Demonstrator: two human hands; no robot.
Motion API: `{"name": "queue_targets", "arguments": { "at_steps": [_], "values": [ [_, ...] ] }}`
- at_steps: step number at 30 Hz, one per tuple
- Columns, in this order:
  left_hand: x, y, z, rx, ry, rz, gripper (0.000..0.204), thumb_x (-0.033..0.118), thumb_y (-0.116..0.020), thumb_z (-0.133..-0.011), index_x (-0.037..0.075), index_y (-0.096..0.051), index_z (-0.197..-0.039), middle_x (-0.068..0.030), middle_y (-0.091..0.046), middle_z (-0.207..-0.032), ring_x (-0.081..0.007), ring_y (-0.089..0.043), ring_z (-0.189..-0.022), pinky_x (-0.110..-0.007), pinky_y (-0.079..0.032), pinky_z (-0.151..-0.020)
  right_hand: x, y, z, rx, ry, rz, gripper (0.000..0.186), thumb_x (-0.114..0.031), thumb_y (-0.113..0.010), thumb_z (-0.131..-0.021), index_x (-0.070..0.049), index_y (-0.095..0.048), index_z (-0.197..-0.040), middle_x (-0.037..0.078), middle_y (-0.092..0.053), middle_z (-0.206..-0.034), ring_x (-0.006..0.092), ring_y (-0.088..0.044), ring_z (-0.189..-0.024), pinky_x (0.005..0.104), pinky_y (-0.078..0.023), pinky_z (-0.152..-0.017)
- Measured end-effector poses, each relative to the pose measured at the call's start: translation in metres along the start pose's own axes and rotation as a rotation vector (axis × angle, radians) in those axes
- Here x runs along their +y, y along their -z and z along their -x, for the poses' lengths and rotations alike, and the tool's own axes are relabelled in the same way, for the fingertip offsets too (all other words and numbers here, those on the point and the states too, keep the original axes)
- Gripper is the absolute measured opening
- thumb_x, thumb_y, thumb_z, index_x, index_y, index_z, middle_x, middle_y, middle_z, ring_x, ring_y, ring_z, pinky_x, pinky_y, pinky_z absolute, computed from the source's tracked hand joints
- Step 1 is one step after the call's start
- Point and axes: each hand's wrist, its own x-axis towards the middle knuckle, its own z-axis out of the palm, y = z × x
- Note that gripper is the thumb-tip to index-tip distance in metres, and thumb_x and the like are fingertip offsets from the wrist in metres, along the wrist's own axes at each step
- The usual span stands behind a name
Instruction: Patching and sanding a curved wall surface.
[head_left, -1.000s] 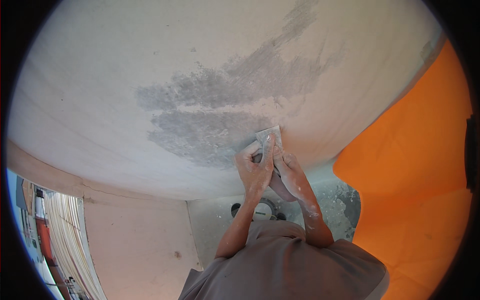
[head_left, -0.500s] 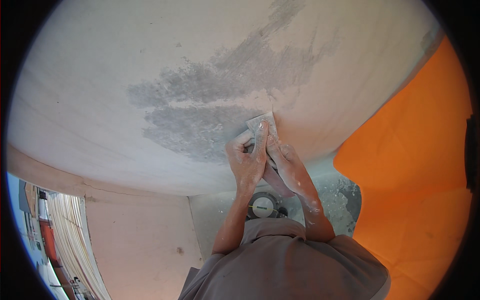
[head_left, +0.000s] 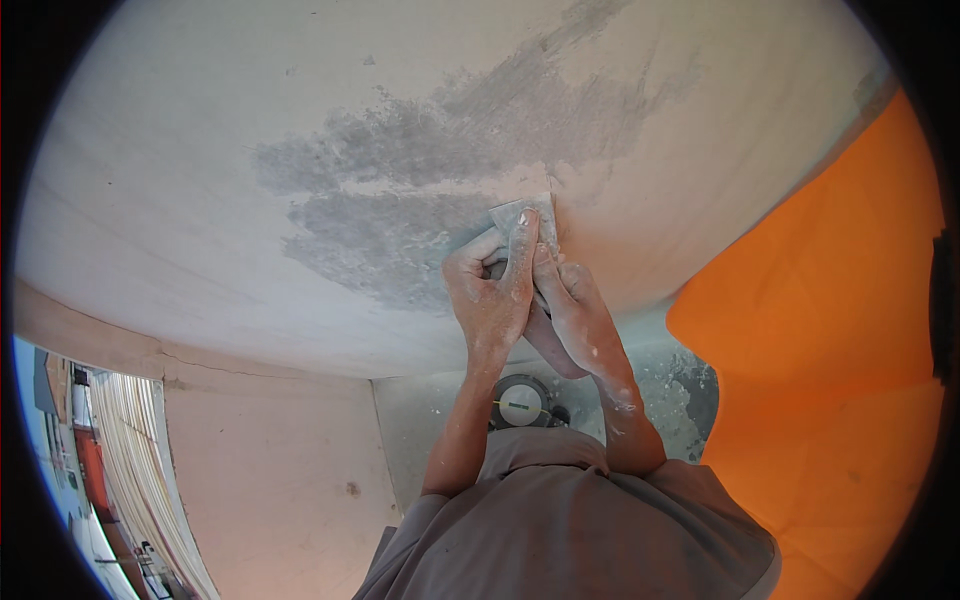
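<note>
A flat, thin scraper blade (head_left: 543,211), pale with dust, has its edge against the wall (head_left: 200,150). Both hands are closed round it. My left hand (head_left: 487,305) has its thumb stretched up along the blade's face, while its other fingers curl at the side. Close beside it, my right hand (head_left: 574,315) grips the lower part; whether there is a handle is hidden by the palms. White dust coats both hands. Just left of and above the blade lies a rough grey patch (head_left: 380,240) where the pale coating is gone.
Orange sheeting (head_left: 820,360) hangs on the right. Below the hands, a round object with a pale disc (head_left: 520,403) stands on a speckled greenish-grey surface (head_left: 650,375). At lower left is a pinkish panel (head_left: 270,470), with an opening showing long pale strips (head_left: 130,430) beyond it.
Both hands and the scraper have shifted a little upward along the wall. The grip looks the same.
</note>
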Motion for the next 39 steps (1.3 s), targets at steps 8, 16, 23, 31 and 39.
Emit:
{"name": "queue_targets", "arguments": {
  "at_steps": [8,16,23,31,39],
  "values": [
    [-0.002,0.002,0.001,0.000,-0.020,-0.037,0.029,0.020,-0.069,-0.103,-0.001,-0.077,-0.085,0.0007,-0.069,-0.072,-0.0029,-0.056,-0.067,-0.022,-0.045,-0.059,0.017,0.012,-0.004,-0.001,-0.013,0.112,0.066,-0.046,-0.041,-0.112,0.003,-0.053,-0.070,0.001,-0.045,-0.063,0.0117,-0.043,-0.062,0.0349,-0.040,-0.059],
    [-0.008,0.000,0.003,0.067,-0.052,-0.099,0.031,0.018,-0.072,-0.100,-0.004,-0.073,-0.078,0.0063,-0.059,-0.063,-0.0007,-0.043,-0.061,-0.022,-0.033,-0.051,0.019,0.008,-0.004,0.001,-0.059,0.088,0.063,-0.044,-0.042,-0.112,0.004,-0.052,-0.072,0.000,-0.042,-0.063,0.0117,-0.040,-0.062,0.0345,-0.039,-0.059],
    [-0.014,-0.001,0.008,0.066,-0.030,-0.097,0.029,0.017,-0.074,-0.098,-0.004,-0.073,-0.077,0.0073,-0.057,-0.062,0.0001,-0.043,-0.062,-0.022,-0.031,-0.050,0.039,0.004,0.001,0.023,0.053,-0.018,0.062,-0.044,-0.042,-0.113,0.002,-0.051,-0.071,-0.001,-0.041,-0.064,0.0096,-0.038,-0.064,0.0314,-0.037,-0.060],
    [-0.025,0.005,0.003,0.028,-0.075,-0.120,0.032,0.018,-0.074,-0.098,-0.005,-0.071,-0.076,0.0056,-0.054,-0.057,-0.0006,-0.041,-0.060,-0.024,-0.030,-0.049,0.038,0.002,0.000,0.075,0.047,0.038,0.065,-0.047,-0.041,-0.112,0.001,-0.053,-0.071,0.000,-0.044,-0.066,0.0104,-0.041,-0.066,0.0321,-0.039,-0.062],
    [-0.014,0.000,-0.003,0.043,-0.120,-0.138,0.028,0.020,-0.071,-0.101,-0.005,-0.077,-0.091,-0.0056,-0.073,-0.074,-0.0075,-0.066,-0.070,-0.023,-0.050,-0.060,0.014,0.011,-0.005,0.018,0.050,0.176,0.065,-0.047,-0.041,-0.112,0.007,-0.060,-0.081,0.008,-0.048,-0.066,0.0144,-0.048,-0.068,0.0361,-0.045,-0.067]
  ]
}}
